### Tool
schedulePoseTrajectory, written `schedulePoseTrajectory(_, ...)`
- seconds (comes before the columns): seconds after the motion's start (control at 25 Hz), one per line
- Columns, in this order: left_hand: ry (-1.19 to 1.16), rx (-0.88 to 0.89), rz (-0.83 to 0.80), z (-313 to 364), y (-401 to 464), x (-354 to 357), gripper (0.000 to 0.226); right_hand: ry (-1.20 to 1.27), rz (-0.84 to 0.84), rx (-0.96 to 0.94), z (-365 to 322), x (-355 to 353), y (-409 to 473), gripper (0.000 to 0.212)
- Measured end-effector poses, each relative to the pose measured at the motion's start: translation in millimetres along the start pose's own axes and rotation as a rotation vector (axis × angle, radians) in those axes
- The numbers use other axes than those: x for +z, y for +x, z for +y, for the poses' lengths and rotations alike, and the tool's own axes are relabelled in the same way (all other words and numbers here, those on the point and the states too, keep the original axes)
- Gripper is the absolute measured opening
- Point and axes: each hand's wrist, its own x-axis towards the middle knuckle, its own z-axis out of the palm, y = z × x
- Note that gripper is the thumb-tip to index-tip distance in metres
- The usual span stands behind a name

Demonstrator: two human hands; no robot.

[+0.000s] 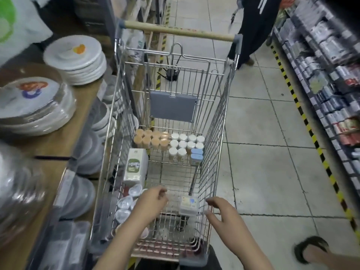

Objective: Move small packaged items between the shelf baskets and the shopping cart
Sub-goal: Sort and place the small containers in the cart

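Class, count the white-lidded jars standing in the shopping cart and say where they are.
10 white-lidded jars: grouped at the far end of the shopping cart, right of the orange-lidded jars, in rows of four, four and two. More may be hidden.

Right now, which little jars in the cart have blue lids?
The two blue-lidded jars at the right end of the jar cluster, beside the cart's right wire wall. The white-lidded jars and orange-lidded jars sit to their left.

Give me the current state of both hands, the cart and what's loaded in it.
Left hand: inside cart, fingers loosely curled, empty.
Right hand: over cart's right rim, open, empty.
Wire shopping cart: partly loaded.
Orange-lidded jars: upright, clustered.
White-lidded jars: upright, beside them.
Green-and-white box: against left wall.
Small clear lidded box: flat, between hands.
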Motion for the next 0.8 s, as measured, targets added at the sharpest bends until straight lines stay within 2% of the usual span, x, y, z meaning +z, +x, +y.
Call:
schedulePoseTrajectory(0.12, 0.011, -0.019, -0.078, 3.4, 65.2, 27.6, 0.032, -0.117, 0.116, -0.036, 13.7, 2.8, 59.6, 0.037)
schedulePoseTrajectory(0.28, 0.007, -0.038, -0.159, -0.8, 144.1, 64.6, 0.034, -0.26, 0.303, -0.092, 36.6, 14.5, 137.6, 0.055)
schedulePoseTrajectory(0.4, -0.021, -0.046, -0.102, 0.0, 199.3, 87.8, 0.038, -0.356, 0.404, -0.104, 52.3, 32.8, 168.4, 0.065)
schedulePoseTrajectory(0.52, -0.018, 0.007, -0.035, 7.2, 249.6, 110.0, 0.037, -0.423, 0.522, -0.168, 60.5, 47.7, 177.1, 0.055)
schedulePoseTrajectory(0.64, 0.075, 0.1, 0.02, 11.9, 286.6, 129.0, 0.041, -0.487, 0.573, -0.229, 65.3, 50.6, 182.6, 0.052)
schedulePoseTrajectory(0.8, 0.315, 0.139, 0.027, 2.1, 316.8, 152.4, 0.049, -0.36, 0.646, -0.228, 67.2, 52.6, 182.2, 0.054)
